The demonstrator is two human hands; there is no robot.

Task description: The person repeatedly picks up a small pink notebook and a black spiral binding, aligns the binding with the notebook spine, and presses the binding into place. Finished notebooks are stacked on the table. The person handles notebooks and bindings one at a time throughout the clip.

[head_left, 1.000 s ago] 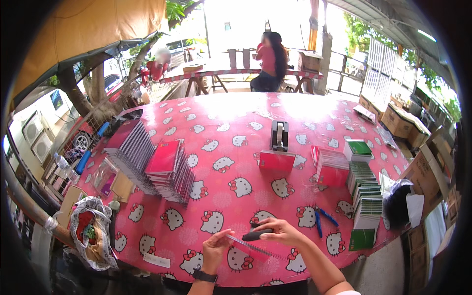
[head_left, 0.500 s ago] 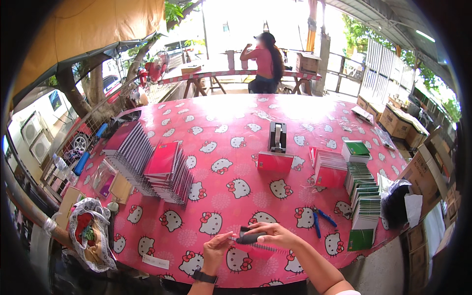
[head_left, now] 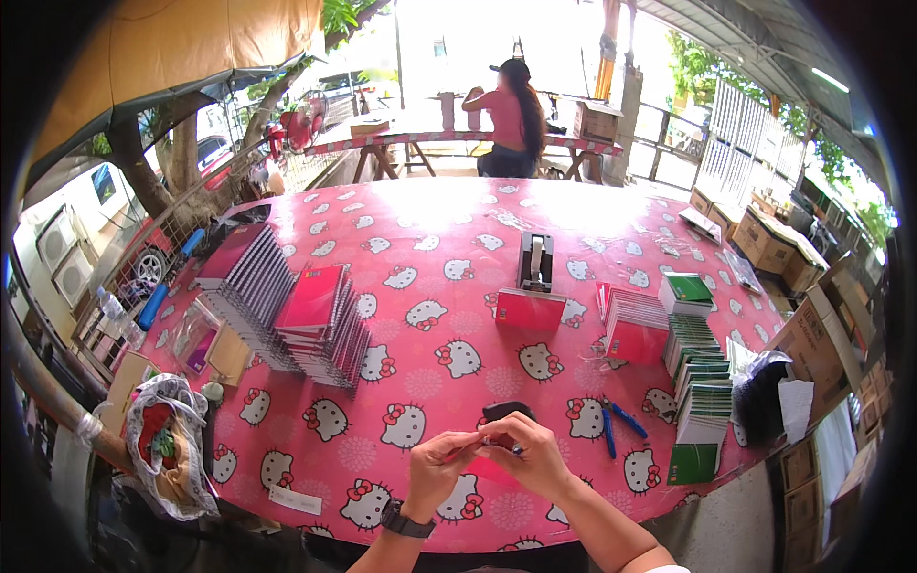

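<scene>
Near the front edge of the table, my left hand (head_left: pixel 443 470) is closed in a pinch, with a dark band on its wrist. My right hand (head_left: pixel 531 460) meets it, its thumb and fingers also pinched together. What lies between the fingertips is too small to make out. Just beyond my right fingers is a black object (head_left: pixel 506 411), its lower part covered by the hand. A bit of a red notebook (head_left: pixel 491 470) shows below and between my hands; the rest is hidden.
Stacks of spiral-bound notebooks (head_left: pixel 313 325) stand on the left. To the right are blue-handled pliers (head_left: pixel 611 430), red notebooks (head_left: pixel 636 329) and green notebooks (head_left: pixel 695 411). A tape dispenser (head_left: pixel 536 260) sits behind a red pad (head_left: pixel 529 310). A person (head_left: pixel 511 119) is at a far table.
My right hand has come off the top of the black object and drawn in to my left hand. The spiral wire seen earlier at the right is hidden now.
</scene>
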